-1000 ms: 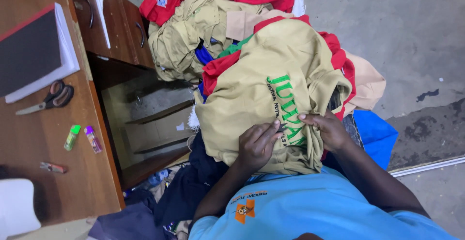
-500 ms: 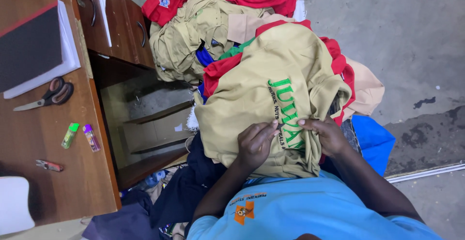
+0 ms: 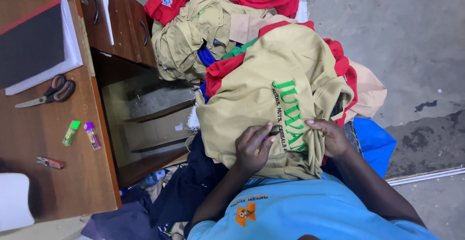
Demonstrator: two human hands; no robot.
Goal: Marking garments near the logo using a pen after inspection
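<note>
A khaki shirt with green embroidered lettering and red trim lies over my lap on top of a pile of clothes. My left hand rests on the shirt beside the lettering, fingers pinched around a small bluish item that I cannot identify. My right hand pinches the shirt's fabric on the other side of the lettering, pulling it taut. I wear a light blue top.
More khaki and red garments are heaped behind the shirt, with a blue bag at the right. A wooden desk on the left carries a notebook, scissors, two lighters and a small cutter. Its cupboard stands open.
Both hands stay on the lettering. My left-hand fingers have shifted slightly along the fabric, and the view has drifted a little.
</note>
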